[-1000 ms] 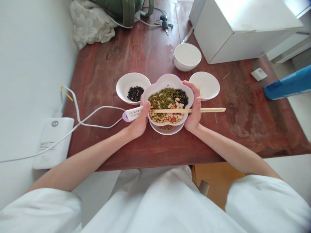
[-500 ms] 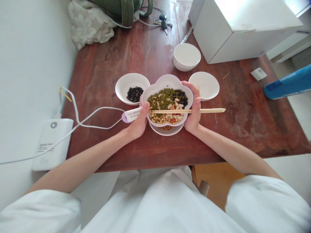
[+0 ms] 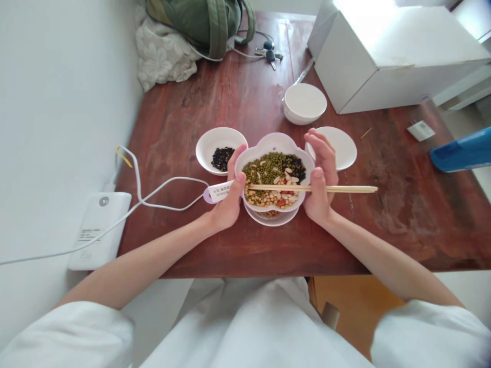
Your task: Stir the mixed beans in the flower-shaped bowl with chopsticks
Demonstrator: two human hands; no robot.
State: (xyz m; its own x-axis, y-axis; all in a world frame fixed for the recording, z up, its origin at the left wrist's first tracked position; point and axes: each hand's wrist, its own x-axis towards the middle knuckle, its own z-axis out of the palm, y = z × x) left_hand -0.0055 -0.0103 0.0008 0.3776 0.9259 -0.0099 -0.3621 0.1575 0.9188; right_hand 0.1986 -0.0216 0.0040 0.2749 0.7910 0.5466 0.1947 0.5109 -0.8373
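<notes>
Two hands, both closed: left hand [image 3: 229, 197] and right hand [image 3: 321, 179] gripping a flower-shaped bowl [image 3: 274, 139] of mixed beans [image 3: 268, 171], chopsticks [image 3: 345, 188] held across it.

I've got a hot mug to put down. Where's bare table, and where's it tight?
The wooden table is bare right of the chopsticks, below the shallow white bowl. Another patch lies above the black-bean bowl, between the floral cloth and the deep white bowl. It's crowded around the flower-shaped bowl, between the left hand and right hand.
</notes>
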